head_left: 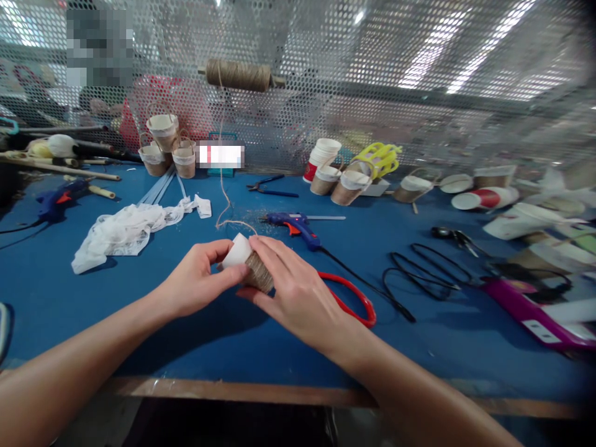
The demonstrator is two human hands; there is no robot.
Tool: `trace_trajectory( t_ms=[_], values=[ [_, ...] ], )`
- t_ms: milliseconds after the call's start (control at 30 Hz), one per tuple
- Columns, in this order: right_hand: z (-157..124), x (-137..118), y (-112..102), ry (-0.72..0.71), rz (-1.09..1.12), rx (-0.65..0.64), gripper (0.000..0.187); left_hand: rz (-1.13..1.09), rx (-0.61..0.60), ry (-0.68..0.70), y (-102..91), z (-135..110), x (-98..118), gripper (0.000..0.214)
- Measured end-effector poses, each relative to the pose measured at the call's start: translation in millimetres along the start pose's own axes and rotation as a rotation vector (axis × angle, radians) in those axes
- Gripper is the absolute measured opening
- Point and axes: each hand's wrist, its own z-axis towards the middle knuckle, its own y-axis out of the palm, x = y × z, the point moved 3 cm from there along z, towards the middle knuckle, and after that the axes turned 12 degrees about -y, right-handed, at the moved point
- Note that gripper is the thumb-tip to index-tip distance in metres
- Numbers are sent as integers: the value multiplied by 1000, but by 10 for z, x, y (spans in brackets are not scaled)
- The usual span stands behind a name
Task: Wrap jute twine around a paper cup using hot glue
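Between my two hands is a white paper cup, tilted, with twine wound round part of its side. My left hand grips the white part, thumb on the near side. The fingers and thumb of my right hand close round the twine-covered part. From the cup a strand of twine runs over the table and up to a twine spool on a rod. Just beyond my right hand lies a blue glue gun with a glue stick in its back.
Red-handled scissors lie partly under my right forearm. White lace and another glue gun are at left. Pliers and twine-wrapped cups stand along the back mesh. Cables and a purple power strip occupy the right.
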Motion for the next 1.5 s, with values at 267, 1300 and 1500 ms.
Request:
trace_trajectory(
  t_ms=[267,1300,1500],
  values=[
    [-6,-24,20,0,-4,-18,59,-54,-21,-15,-3,15,-27,12],
    [650,292,-244,334,418,-153,40,4,-281,263,59,28,-64,15],
    [608,477,-180,284,614,-577,27,162,-231,276,70,-15,-8,11]
  ],
)
